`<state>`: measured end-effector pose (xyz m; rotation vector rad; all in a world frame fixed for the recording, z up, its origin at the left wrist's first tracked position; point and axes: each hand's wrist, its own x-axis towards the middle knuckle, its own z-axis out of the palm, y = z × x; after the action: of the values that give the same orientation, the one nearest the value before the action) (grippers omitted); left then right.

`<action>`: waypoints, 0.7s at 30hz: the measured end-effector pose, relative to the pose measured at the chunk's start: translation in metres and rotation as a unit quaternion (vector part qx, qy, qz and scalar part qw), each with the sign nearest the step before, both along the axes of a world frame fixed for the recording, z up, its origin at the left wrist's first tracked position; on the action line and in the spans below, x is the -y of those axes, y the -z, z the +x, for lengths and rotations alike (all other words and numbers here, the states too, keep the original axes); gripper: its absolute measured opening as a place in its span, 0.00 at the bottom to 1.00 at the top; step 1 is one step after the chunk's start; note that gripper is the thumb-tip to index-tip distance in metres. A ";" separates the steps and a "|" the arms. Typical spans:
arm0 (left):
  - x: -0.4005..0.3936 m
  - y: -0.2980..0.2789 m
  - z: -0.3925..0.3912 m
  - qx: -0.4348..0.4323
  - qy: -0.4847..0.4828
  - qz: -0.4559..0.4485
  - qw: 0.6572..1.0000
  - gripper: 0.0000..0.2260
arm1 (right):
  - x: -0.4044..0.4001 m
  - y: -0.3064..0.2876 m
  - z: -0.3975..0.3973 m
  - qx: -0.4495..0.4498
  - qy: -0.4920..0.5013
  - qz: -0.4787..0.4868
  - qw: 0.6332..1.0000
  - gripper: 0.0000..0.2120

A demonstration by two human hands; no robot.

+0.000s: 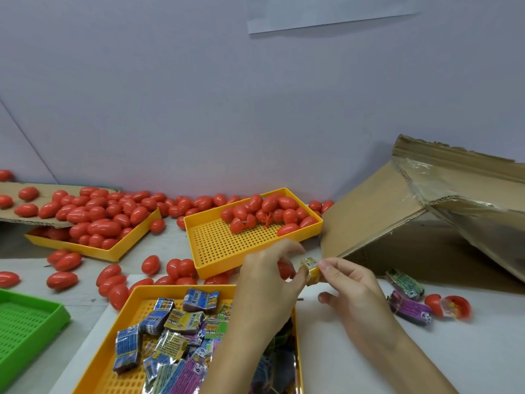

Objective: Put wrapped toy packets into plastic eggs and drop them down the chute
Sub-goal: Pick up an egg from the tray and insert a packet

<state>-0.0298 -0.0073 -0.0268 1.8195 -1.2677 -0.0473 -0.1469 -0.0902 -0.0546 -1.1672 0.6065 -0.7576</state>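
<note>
Centrally, above the near part of the tabletop (468, 351), both hands meet on one small yellow packet (311, 270). The left hand (267, 282) has its thumb and curled fingers closed on the packet's left end; something red shows inside its palm, but what it is cannot be told. The right hand (350, 291) pinches the packet's right end between thumb and forefinger, its other fingers loosely bent below.

Under the left forearm, at the near edge, sits a yellow tray (125, 317) heaped with wrapped packets (170, 336) in blue, yellow, green and purple. A second yellow tray (216, 245) lies just behind the hands, with a cluster of red eggs (270, 213) in its far end. A third tray (93, 250) towards the far left holds more eggs (96, 220), partly under a flat cardboard sheet (42, 189). Loose eggs (113, 280) lie scattered across the tabletop between the trays and along the wall. A green tray (28, 328) sits at the near left edge.

On the right side, a cardboard chute (377, 211) slopes up from the tabletop. Near its foot lie a green packet (406, 282) and a purple packet (410, 307), and just beside them an open egg (450, 305) with a packet showing inside.
</note>
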 end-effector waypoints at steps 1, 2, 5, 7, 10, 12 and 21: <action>0.000 0.001 0.000 0.022 0.008 0.000 1.000 0.09 | 0.000 -0.001 0.000 -0.001 -0.004 -0.002 1.000 0.14; 0.000 0.001 -0.001 0.040 0.013 -0.001 0.999 0.09 | 0.000 -0.001 0.000 -0.005 -0.007 -0.006 1.000 0.14; 0.002 0.000 -0.002 0.055 0.008 -0.014 0.998 0.07 | 0.000 -0.001 0.000 -0.013 -0.005 -0.019 1.000 0.16; 0.002 0.000 -0.001 0.049 -0.003 -0.026 0.998 0.07 | 0.000 -0.001 -0.001 -0.009 -0.006 -0.022 1.000 0.16; 0.001 -0.002 0.000 0.026 -0.010 -0.050 0.998 0.08 | -0.001 -0.001 -0.001 -0.013 -0.014 -0.038 0.999 0.18; 0.001 -0.002 0.000 0.014 -0.010 -0.050 0.999 0.08 | -0.001 -0.001 -0.001 -0.014 -0.015 -0.040 0.999 0.18; 0.001 0.000 0.000 0.000 -0.002 -0.032 0.999 0.06 | 0.001 -0.002 -0.001 0.020 -0.008 0.010 1.000 0.14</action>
<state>-0.0295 -0.0079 -0.0267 1.7665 -1.2521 -0.0048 -0.1476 -0.0917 -0.0530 -1.1339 0.5706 -0.7585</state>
